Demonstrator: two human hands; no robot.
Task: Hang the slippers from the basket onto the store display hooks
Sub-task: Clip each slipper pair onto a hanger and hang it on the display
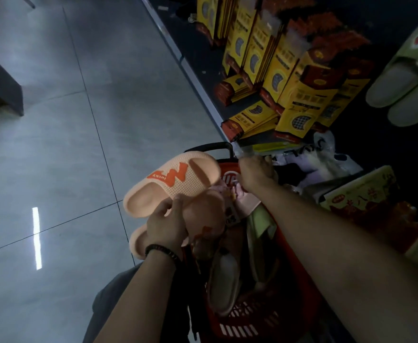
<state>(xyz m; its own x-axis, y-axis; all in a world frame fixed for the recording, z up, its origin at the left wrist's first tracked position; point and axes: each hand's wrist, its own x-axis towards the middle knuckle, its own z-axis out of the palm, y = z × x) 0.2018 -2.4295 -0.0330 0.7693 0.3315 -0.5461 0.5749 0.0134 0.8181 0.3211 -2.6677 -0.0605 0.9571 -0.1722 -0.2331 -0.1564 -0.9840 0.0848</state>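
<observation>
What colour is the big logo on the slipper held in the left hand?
Orange. The logo on the peach slipper shows best in the head view.

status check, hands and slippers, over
Left hand grips peach slipper pair over red basket. Right hand at basket's far end, grip unclear. More slippers in basket. Nothing seen blocking.
</observation>
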